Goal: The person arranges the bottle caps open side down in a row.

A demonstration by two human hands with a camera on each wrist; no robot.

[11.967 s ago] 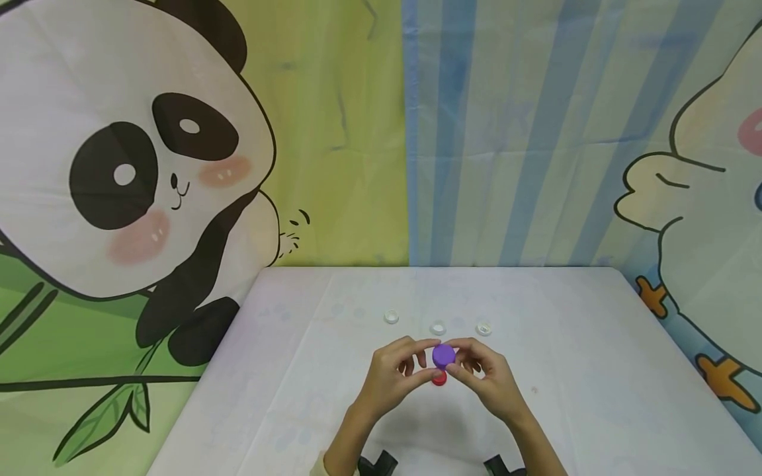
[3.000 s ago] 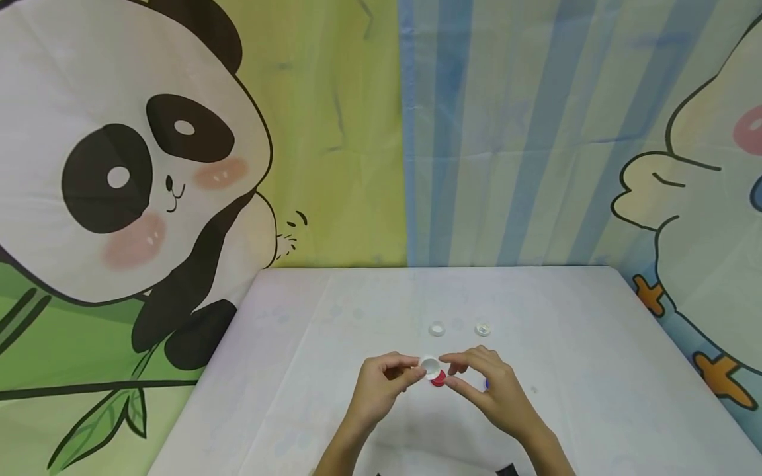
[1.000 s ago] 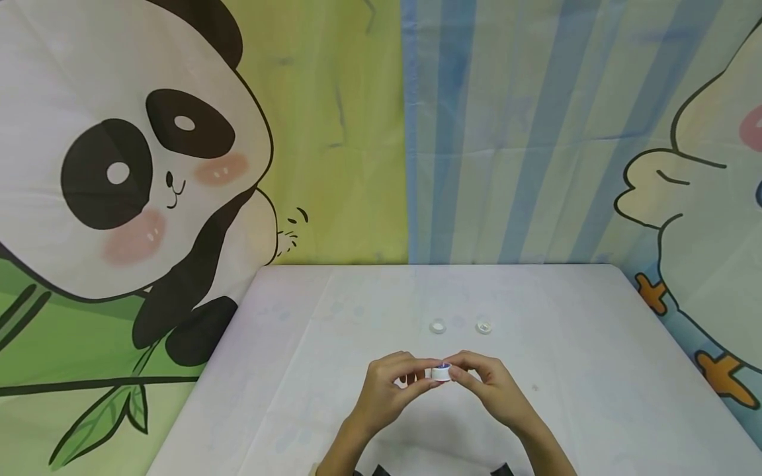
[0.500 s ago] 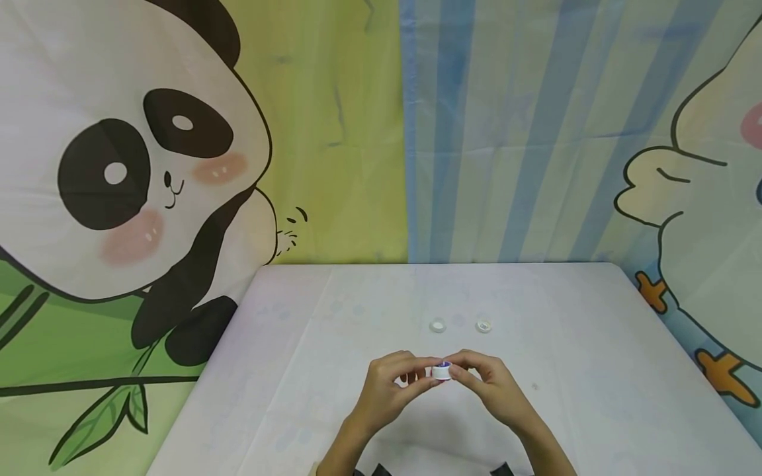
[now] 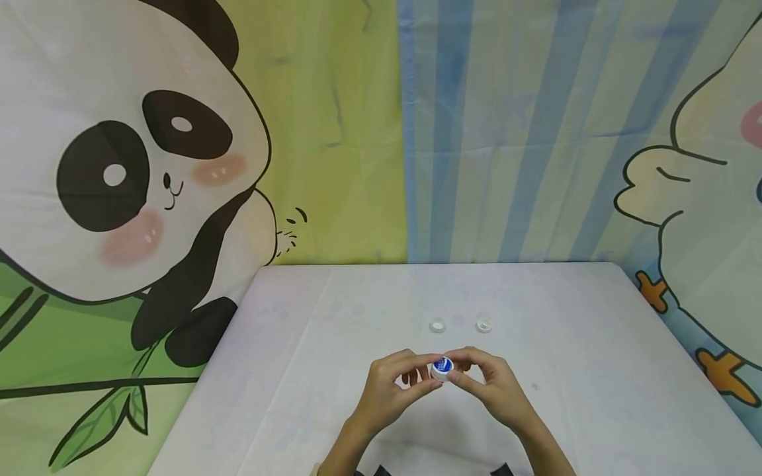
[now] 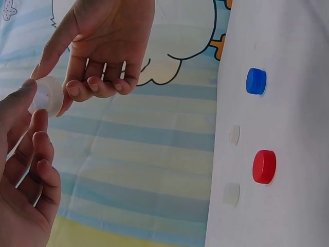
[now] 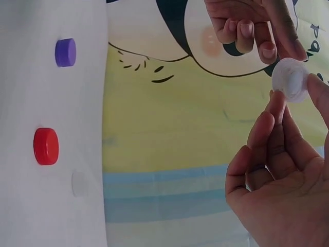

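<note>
Between my two hands is a white bottle cap point(image 5: 442, 369) with blue print on its top, raised off the table. My left hand point(image 5: 391, 383) pinches it between thumb and forefinger from the left, and my right hand point(image 5: 488, 383) does the same from the right. In the left wrist view a red cap point(image 6: 264, 166) and a blue cap point(image 6: 256, 81) stand on the table. A purple cap point(image 7: 65, 52) shows in the right wrist view. In the head view, these three coloured caps are hidden behind my hands.
Two whitish caps lie on the white table point(image 5: 321, 370) beyond my hands: a left one point(image 5: 437, 325) and a right one point(image 5: 483, 326). Cartoon-printed curtains point(image 5: 333, 132) stand behind the table and at its sides.
Earlier my hands held the purple cap; now they hold the white cap, which lay at the back left. Over the last half second it has tilted, turning its printed top towards me.
</note>
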